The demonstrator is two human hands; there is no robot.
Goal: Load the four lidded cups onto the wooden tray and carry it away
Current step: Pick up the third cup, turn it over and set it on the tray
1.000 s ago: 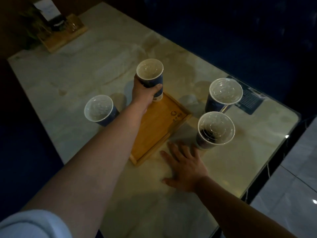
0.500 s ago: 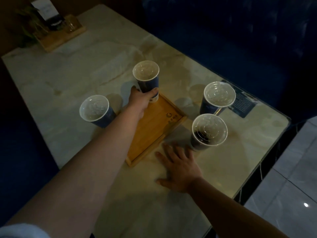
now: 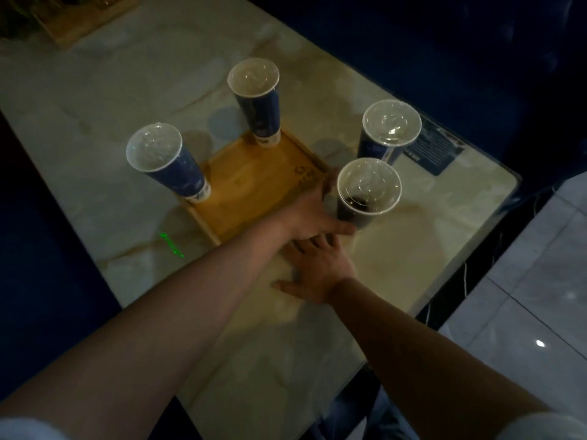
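Observation:
A wooden tray (image 3: 254,185) lies on the marble table (image 3: 111,100). One blue lidded cup (image 3: 259,103) stands on the tray's far corner. A second cup (image 3: 168,166) stands at the tray's left corner; whether it is on the tray or just beside it I cannot tell. On the table to the right of the tray stand two more: the far right cup (image 3: 387,131) and the near right cup (image 3: 367,195), which holds a dark drink. My left hand (image 3: 311,214) wraps the lower part of the near right cup. My right hand (image 3: 317,274) lies flat on the table just below it, fingers spread.
A dark blue card (image 3: 435,150) lies near the table's right edge, behind the far right cup. A wooden stand (image 3: 82,20) sits at the far left end. Tiled floor (image 3: 524,312) runs along the right, and a green light streak (image 3: 171,246) shows near the tray.
My left hand has let go of the far cup, which now stands on the tray's far corner, and moved right to the near right cup. The right hand stayed flat on the table.

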